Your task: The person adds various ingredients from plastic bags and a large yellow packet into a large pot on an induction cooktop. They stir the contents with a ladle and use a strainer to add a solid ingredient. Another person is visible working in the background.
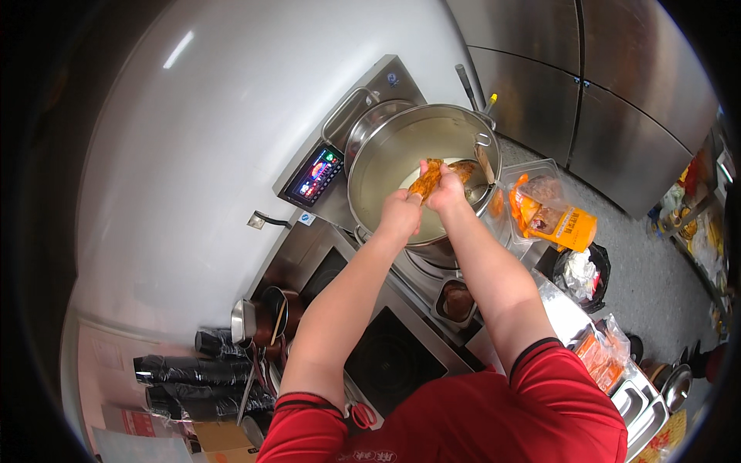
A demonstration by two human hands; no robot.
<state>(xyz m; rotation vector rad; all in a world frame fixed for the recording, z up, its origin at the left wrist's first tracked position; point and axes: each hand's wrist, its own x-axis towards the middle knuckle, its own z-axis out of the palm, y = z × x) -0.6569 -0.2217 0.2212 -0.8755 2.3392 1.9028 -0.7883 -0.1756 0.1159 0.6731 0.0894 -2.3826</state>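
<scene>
Both of my hands are raised over a large stainless steel pot (354,191) of pale liquid. They grip an orange-brown piece of food (427,180), perhaps seasoned meat; its exact kind cannot be told. My left hand (399,215) pinches the near end. My right hand (447,190) holds the piece higher up, and a darker brown part (463,169) shows beyond its fingers. Against the pot's right inner wall hangs a wooden handle (484,164) with a metal hook. A round metal utensil (478,193) sits partly hidden below it.
Right of the pot, a clear plastic tub (544,166) holds orange printed food packages (570,228). A lit control panel (315,175) stands left of it. Nearer me are a metal container (438,312) with brown contents, a black cooktop (388,359) and red-handled scissors (363,415). A black-lined bin (602,272) stands right.
</scene>
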